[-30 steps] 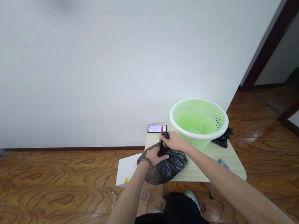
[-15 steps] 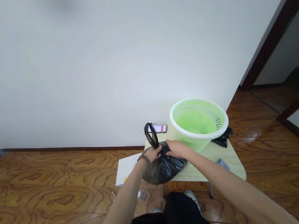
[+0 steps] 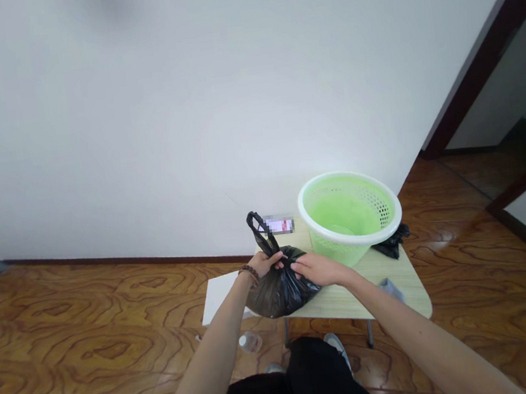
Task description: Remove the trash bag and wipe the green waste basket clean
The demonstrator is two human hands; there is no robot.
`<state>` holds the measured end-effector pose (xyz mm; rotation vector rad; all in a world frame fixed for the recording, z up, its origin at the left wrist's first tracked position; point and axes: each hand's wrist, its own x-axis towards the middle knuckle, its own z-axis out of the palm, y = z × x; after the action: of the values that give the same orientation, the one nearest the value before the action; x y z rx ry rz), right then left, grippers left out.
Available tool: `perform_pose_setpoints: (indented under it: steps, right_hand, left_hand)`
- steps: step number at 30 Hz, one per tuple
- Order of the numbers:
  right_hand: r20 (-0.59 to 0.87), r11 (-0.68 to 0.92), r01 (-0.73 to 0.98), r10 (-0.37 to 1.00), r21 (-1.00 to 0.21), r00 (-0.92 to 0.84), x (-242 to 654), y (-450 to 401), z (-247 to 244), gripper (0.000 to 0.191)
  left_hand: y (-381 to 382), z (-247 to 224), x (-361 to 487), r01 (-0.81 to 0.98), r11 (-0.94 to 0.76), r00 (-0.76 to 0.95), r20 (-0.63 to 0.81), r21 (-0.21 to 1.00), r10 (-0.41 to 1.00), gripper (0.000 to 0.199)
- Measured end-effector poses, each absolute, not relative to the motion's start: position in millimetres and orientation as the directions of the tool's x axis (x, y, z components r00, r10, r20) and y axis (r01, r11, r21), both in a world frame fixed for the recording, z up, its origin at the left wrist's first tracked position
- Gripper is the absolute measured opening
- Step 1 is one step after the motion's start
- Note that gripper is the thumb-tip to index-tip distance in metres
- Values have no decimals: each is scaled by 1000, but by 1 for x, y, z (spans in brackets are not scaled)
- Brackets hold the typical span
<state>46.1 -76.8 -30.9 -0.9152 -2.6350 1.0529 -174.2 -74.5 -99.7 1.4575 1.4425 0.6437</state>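
A filled black plastic bag [image 3: 282,295] rests at the front left of the small table, its neck gathered and a handle loop standing up. My left hand [image 3: 264,264], with a beaded bracelet at the wrist, is closed around the neck just below that loop. From the other side my right hand [image 3: 318,269] has its fingers curled against the upper right of the bag, pinching the plastic near the neck. What lies inside the bag is hidden.
A green basket [image 3: 346,245] with a white rim stands on the table [image 3: 406,291]. Behind the bag lies a phone [image 3: 280,225]. More black plastic [image 3: 391,245] and a grey cloth-like item [image 3: 392,290] are at right. A white box [image 3: 217,295] and clear bottle [image 3: 251,341] are below left.
The bag's loop has tipped left and the bag has shifted slightly left and up. My right hand has moved slightly down, its fingers curling in more beside the neck.
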Motion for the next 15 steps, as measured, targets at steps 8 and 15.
perform_pose_setpoints:
  steps: [8, 15]
  right_hand:
    - [-179, 707, 442, 417, -553, -891, 44, -101, -48, 45]
    - [-240, 747, 423, 348, -513, -906, 46, -103, -52, 44]
  left_hand:
    - [-70, -85, -171, 500, 176, 148, -284, 848, 947, 47]
    - [-74, -88, -163, 502, 172, 99, -254, 848, 962, 41]
